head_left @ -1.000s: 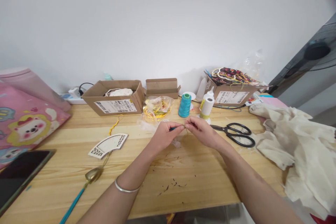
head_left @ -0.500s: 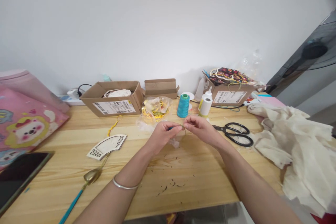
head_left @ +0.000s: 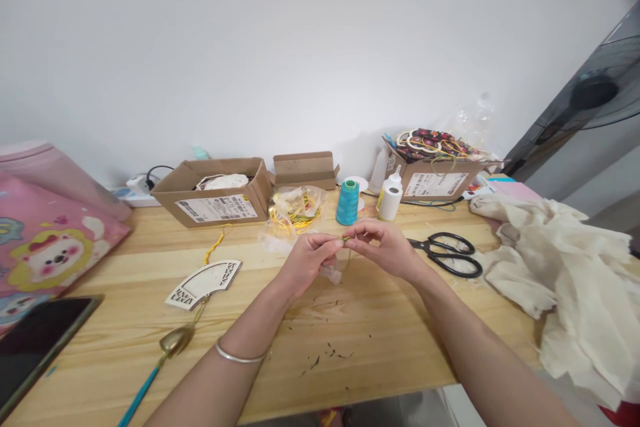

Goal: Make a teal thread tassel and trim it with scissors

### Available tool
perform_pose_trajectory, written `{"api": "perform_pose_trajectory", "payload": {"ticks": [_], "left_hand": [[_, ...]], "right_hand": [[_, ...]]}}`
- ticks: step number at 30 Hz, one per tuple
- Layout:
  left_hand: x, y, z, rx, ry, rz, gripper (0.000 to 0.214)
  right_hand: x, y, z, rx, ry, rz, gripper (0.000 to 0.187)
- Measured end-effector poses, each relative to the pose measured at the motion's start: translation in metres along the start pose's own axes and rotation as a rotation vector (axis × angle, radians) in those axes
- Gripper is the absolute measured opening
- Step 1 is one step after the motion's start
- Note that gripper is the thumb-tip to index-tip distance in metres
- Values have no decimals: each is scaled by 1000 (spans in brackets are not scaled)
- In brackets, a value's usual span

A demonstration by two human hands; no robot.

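Observation:
Over the middle of the wooden table point(head_left: 350, 340), my left hand point(head_left: 307, 260) and my right hand point(head_left: 385, 247) meet fingertip to fingertip. Both pinch a small greenish-yellow piece with a thin thread point(head_left: 345, 240) between them. The piece is too small to name for sure. A silver bangle point(head_left: 239, 355) circles my left wrist. Just behind the hands stand a teal thread spool point(head_left: 347, 203) and a white glue bottle point(head_left: 390, 199). A clear bag of yellow cords point(head_left: 296, 208) lies behind my left hand.
Black scissors point(head_left: 447, 253) lie right of my hands, beside crumpled cream cloth point(head_left: 565, 280). Cardboard boxes point(head_left: 213, 192) line the back edge. A fan-shaped wooden cutout point(head_left: 205, 282), a gold spoon with a teal handle point(head_left: 165, 353), a dark tablet point(head_left: 37, 340) and a pink cartoon bag point(head_left: 50, 240) sit left.
Both hands have lifted slightly and stay pinched together on the small piece. The view has shifted a little; nothing on the table moved.

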State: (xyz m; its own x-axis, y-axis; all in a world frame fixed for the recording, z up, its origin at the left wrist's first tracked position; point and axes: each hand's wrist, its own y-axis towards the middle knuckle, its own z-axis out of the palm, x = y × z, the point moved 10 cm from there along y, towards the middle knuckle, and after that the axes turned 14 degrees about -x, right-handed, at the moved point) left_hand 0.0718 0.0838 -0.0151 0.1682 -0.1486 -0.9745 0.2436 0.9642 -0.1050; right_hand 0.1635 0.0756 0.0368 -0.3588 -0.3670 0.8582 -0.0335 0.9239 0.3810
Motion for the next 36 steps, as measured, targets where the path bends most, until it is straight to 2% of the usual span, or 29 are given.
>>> {"api": "perform_pose_trajectory", "payload": {"ticks": [8, 16, 23, 28, 32, 36], "left_hand": [[1, 0, 1, 0, -6, -9, 18], [15, -5, 13, 145, -202, -210, 24], [20, -7, 15, 171, -275, -287, 21], [23, -11, 18, 206, -270, -336, 17], [23, -11, 16, 199, -217, -330, 17], [19, -7, 12, 160, -126, -254, 20]], "right_hand": [[8, 1, 0, -19, -40, -95, 14], [11, -1, 2, 45, -37, -123, 13], [8, -1, 2, 8, -31, -133, 11], [6, -1, 3, 27, -34, -130, 10], [5, -2, 4, 38, -91, -139, 9], [2, -3, 6, 34, -182, -172, 10]]}}
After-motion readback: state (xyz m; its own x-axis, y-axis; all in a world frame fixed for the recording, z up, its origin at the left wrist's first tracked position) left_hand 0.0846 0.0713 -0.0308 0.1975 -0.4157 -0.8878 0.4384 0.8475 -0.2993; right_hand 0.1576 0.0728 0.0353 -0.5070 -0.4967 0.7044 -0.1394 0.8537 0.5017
